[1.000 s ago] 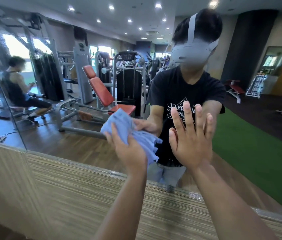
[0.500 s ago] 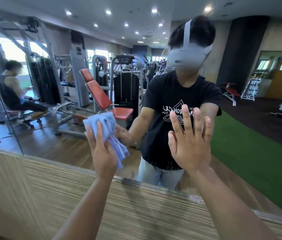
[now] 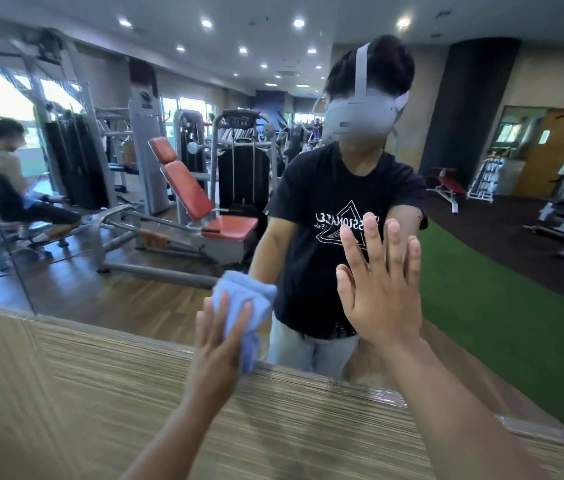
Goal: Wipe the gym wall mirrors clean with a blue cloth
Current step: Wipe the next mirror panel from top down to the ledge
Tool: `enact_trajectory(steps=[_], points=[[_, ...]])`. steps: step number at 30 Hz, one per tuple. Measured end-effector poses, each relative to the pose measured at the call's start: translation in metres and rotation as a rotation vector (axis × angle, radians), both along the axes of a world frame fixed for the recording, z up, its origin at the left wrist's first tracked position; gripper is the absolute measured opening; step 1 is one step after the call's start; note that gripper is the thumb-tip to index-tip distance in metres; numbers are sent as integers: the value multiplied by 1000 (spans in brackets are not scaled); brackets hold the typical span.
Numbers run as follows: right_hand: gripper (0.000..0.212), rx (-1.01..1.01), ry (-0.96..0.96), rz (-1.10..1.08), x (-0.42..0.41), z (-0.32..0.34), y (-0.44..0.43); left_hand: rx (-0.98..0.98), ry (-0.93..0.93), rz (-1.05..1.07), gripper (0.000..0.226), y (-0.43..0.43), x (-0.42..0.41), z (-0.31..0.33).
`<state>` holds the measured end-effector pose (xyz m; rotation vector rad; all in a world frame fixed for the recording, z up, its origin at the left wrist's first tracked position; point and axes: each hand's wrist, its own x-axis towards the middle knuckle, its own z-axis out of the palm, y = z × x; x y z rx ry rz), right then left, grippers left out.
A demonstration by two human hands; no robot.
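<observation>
Since the previous frame, the blue cloth [image 3: 244, 301] has shifted down the mirror [image 3: 128, 292] to its lower edge, above the wood-grain panel [image 3: 117, 393]. The left hand [image 3: 219, 344] presses it to the glass, fingers apparently straight through the blur. The right hand [image 3: 382, 299] lies flat on the mirror, fingers spread.

Bright ceiling spots, slight motion blur

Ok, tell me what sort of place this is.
A gym, seen reflected in the wall mirror: a weight machine with a red padded seat, a bench beyond the green turf, while the left hand presses a blue cloth to the glass.
</observation>
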<state>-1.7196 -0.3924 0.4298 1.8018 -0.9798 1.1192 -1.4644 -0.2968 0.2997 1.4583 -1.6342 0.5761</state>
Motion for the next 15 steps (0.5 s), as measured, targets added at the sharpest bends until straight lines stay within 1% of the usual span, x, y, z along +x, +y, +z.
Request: enact_trajectory(steps=[2, 4, 5, 7, 9, 10, 12, 14, 15], points=[[62, -2, 4, -20, 0, -1, -2, 31, 127, 48, 57, 0, 30, 24], [63, -12, 5, -36, 1, -2, -4, 26, 217, 53, 56, -4, 40, 71], [63, -18, 7, -42, 1, -3, -4, 1, 219, 34, 56, -8, 37, 98], [64, -22, 8, -49, 1, -3, -5, -69, 152, -14, 55, -17, 21, 141], [64, -12, 12, -50, 1, -3, -5, -112, 116, -81, 55, -24, -5, 167], [64, -6, 16, -55, 0, -2, -4, -131, 103, -108, 55, -27, -17, 171], [64, 8, 23, -68, 0, -1, -2, -173, 45, -141, 56, -32, -37, 157], [63, 24, 24, -72, -1, 0, 1, -181, -63, -169, 56, -29, -43, 120], [64, 33, 21, -69, 0, 1, 2, -161, -113, -177, 50, -26, -40, 97]])
